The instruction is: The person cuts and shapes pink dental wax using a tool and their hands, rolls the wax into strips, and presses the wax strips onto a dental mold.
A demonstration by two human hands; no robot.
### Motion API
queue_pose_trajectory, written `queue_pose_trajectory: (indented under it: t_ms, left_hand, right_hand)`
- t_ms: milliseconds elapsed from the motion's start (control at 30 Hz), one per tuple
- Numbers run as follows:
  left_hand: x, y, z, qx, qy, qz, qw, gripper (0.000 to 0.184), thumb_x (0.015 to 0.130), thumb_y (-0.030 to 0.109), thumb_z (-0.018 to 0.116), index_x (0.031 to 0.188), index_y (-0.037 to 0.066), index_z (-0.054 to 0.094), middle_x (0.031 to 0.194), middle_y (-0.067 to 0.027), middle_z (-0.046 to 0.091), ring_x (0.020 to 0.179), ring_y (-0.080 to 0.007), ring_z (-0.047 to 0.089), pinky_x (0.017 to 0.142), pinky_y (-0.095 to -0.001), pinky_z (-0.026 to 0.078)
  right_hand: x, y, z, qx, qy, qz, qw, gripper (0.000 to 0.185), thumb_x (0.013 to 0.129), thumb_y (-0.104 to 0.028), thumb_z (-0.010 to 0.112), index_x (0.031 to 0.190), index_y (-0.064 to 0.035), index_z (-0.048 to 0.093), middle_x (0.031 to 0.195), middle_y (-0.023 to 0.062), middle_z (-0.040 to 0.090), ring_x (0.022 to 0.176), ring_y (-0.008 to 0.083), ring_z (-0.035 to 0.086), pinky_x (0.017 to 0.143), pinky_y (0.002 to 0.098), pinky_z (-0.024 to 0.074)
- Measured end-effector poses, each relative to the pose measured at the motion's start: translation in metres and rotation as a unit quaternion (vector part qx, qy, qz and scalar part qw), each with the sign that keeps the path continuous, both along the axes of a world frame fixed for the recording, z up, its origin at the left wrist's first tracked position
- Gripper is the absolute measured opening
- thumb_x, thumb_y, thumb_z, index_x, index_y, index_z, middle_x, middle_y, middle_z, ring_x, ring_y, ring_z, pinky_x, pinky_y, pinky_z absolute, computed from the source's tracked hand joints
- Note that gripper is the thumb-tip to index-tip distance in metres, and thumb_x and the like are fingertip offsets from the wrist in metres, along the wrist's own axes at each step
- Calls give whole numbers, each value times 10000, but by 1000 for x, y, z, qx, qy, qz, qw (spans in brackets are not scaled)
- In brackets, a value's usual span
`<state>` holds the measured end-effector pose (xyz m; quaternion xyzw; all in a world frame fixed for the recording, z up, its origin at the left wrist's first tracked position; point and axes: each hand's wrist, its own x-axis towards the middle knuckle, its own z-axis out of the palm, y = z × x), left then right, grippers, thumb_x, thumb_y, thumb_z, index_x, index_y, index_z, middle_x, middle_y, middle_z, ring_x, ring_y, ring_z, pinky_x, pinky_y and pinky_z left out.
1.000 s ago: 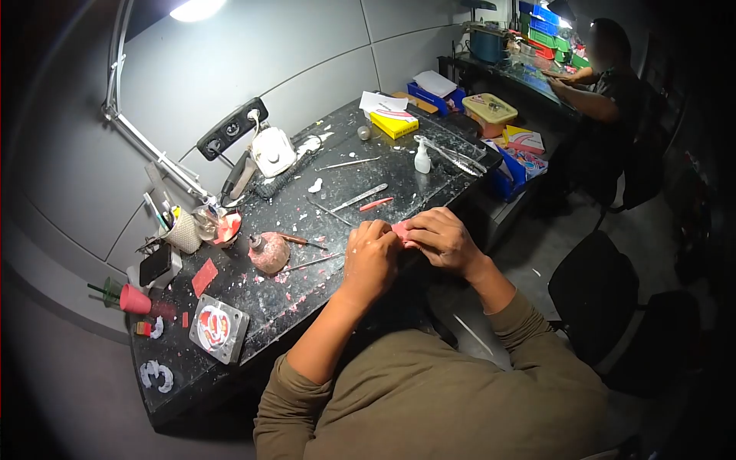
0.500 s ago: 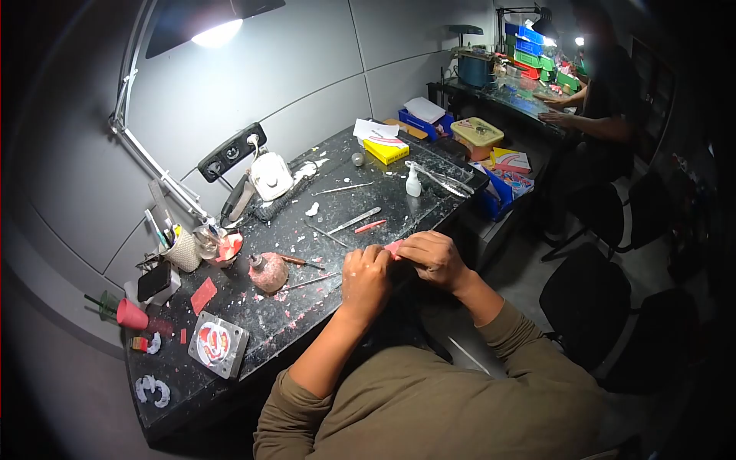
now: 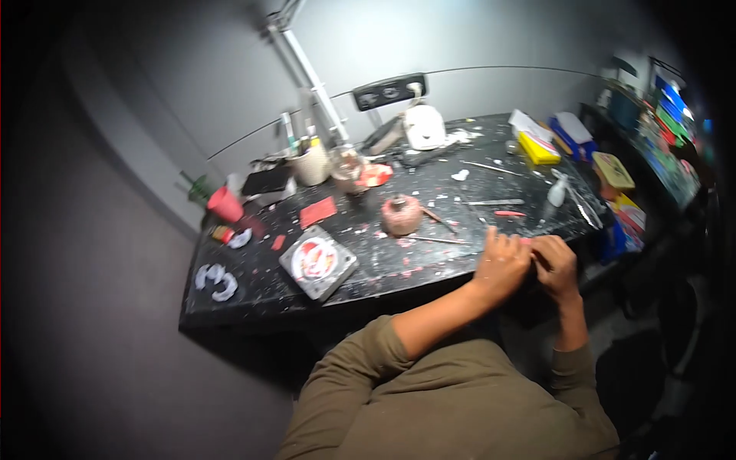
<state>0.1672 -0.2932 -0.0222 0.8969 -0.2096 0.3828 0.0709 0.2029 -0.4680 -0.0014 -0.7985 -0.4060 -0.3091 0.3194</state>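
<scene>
My left hand (image 3: pixel 502 264) and my right hand (image 3: pixel 555 264) meet over the front edge of the black table (image 3: pixel 368 268). Between their fingertips shows a small bit of pink material (image 3: pixel 526 241), mostly hidden by the fingers, which are closed on it. Beyond my hands lie a red stick (image 3: pixel 510 213) and a metal tool (image 3: pixel 494 202). Left of them stands a round pink-speckled burner (image 3: pixel 402 215), with a brown-handled tool (image 3: pixel 439 220) beside it. A metal flask (image 3: pixel 318 263) with a red and white cast rests near the table's front edge.
Pink sheet (image 3: pixel 318 211), cup of pens (image 3: pixel 310 166), pink cup (image 3: pixel 225 204) and white dental pieces (image 3: pixel 216 282) are at the left. A white device (image 3: pixel 424 127) stands at the back. A dropper bottle (image 3: pixel 557 190), yellow box (image 3: pixel 539 149) and tweezers (image 3: pixel 586 207) lie right.
The camera view has swung left, so the table and my hands appear farther right. My hands remain together on the pink material. The other person is no longer discernible.
</scene>
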Motion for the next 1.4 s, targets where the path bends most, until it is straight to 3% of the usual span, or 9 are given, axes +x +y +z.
queue_pose_trajectory:
  t_ms: [433, 867, 1400]
  left_hand:
    - [8, -2, -5, -36, -23, -12, 999, 161, 958, 180, 623, 935, 36, 693, 857, -112, 635, 828, -290, 631, 1080, -555, 435]
    - [7, -1, -6, -33, -17, 3, 999, 183, 947, 224, 646, 908, 52, 695, 877, -117, 664, 870, -300, 649, 1097, -542, 403]
    - [9, 9, -5, -44, -4, -42, 998, 68, 907, 108, 626, 897, 50, 660, 823, -130, 673, 816, -307, 679, 1091, -563, 415]
  right_hand:
    - [-1, -4, -3, 17, -18, 27, 999, 144, 841, 18, 776, 970, -5, 716, 975, 152, 731, 905, 345, 717, 799, 408, 569]
    - [2, -6, -11, 23, -39, 26, 999, 180, 854, -43, 810, 988, 14, 703, 975, 159, 715, 898, 354, 706, 791, 404, 562]
    - [-2, -9, -8, 45, 26, 4, 999, 144, 879, -30, 795, 994, 4, 714, 992, 157, 730, 918, 339, 708, 820, 397, 555]
